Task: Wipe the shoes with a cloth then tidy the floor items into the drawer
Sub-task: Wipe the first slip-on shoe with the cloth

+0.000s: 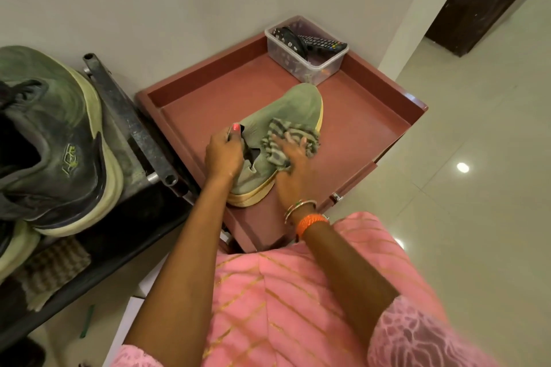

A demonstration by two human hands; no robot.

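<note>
A pale wall stands behind a red-brown cabinet top point(366, 128) with raised edges, and shiny cream floor tiles point(477, 188) spread out to the right. A green shoe point(286, 107) with a yellow sole sits on this top, near the middle, with its toe pointing toward the wall. The left hand point(223, 155) holds the shoe at its opening, with the fingers curled around the edge and the thumb up. The right hand point(293, 164) presses a striped cloth point(280, 140) onto the top of the shoe, with its fingers spread out fairly flat over the cloth. In the far corner of the cabinet top sits a clear plastic box point(313, 65) with a remote control point(325, 45) and some dark things inside. To the left is a dark rack point(140, 134), and another green shoe point(53, 134) with a pale sole rests on it. A checked cloth point(53, 265) lies on a lower shelf of the rack.
</note>
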